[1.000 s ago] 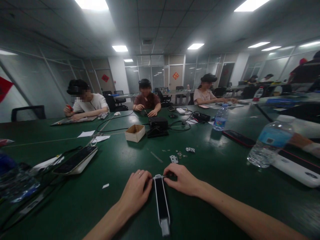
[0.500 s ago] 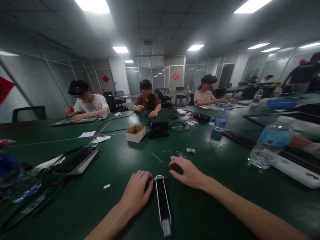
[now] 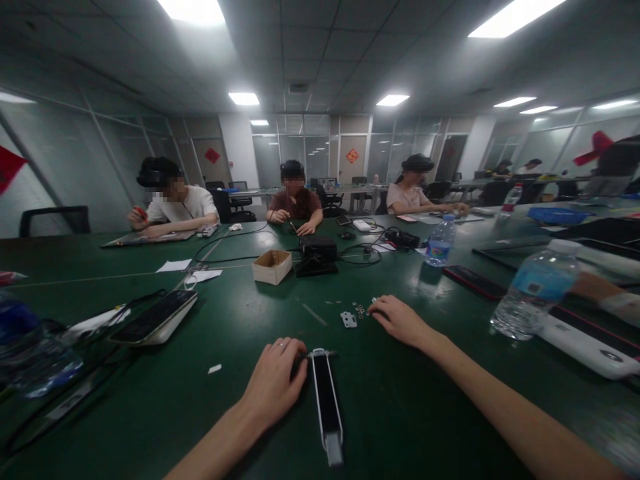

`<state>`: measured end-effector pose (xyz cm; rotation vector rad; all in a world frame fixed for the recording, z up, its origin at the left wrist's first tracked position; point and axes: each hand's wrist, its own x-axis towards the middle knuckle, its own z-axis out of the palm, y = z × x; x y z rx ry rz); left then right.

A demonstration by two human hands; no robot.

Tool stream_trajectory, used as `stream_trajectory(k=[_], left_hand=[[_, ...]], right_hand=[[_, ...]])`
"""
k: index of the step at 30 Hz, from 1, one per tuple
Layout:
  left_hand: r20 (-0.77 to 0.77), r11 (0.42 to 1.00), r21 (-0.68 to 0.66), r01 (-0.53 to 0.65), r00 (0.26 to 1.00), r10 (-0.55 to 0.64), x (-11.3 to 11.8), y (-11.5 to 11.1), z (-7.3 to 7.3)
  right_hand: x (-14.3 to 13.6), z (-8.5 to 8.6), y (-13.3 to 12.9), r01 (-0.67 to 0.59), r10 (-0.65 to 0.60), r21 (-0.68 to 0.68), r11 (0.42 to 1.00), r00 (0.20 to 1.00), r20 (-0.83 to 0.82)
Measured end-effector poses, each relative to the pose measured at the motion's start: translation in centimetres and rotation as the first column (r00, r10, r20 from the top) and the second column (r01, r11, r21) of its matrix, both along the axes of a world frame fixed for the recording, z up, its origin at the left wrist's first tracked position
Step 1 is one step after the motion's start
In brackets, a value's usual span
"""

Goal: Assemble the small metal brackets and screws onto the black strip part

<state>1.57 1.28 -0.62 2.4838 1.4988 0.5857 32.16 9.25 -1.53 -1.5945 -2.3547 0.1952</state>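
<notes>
A long white-framed piece with a black face (image 3: 326, 399) lies on the green table, its near end pale grey. Beside its far end on the left rests my left hand (image 3: 280, 373), fingers bent together; anything under the fingertips is hidden. My right hand (image 3: 403, 321) reaches farther out, its fingertips down at something small that they mostly cover. Just left of those fingertips are several small rings (image 3: 359, 311) and a flat grey metal plate with holes (image 3: 349, 319).
An open cardboard box (image 3: 271, 268) and a black device (image 3: 318, 253) stand ahead. Phones and cables lie at the left. Water bottles (image 3: 537, 290) and a white device (image 3: 590, 343) are at the right. Three people sit across the table.
My right hand has moved right and away from the long piece, uncovering the grey metal plate and reaching the small part beside the rings. My left hand has stayed nearly in place.
</notes>
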Motion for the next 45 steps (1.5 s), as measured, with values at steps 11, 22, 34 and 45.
stream_trajectory(k=[11, 22, 34, 45], left_hand=[[-0.007, 1.0, 0.02, 0.012, 1.0, -0.011, 0.0, 0.1, -0.2], [0.013, 1.0, 0.014, 0.012, 1.0, -0.012, -0.1, 0.2, -0.5], [0.033, 1.0, -0.001, -0.01, 0.999, 0.01, -0.1, 0.1, -0.4], [0.031, 1.0, 0.005, -0.004, 1.0, 0.003, 0.0, 0.3, -0.3]], right_hand=[[-1.1, 1.0, -0.6, 0.153, -0.151, -0.145, 0.978, 0.988, 0.03], [-0.7, 1.9, -1.5, 0.103, -0.097, -0.208, 0.973, 0.995, 0.039], [-1.2, 2.5, -2.2, 0.096, -0.082, -0.197, 0.976, 0.994, 0.075], [-1.7, 2.6, -2.4, 0.082, -0.068, -0.166, 0.983, 0.994, 0.088]])
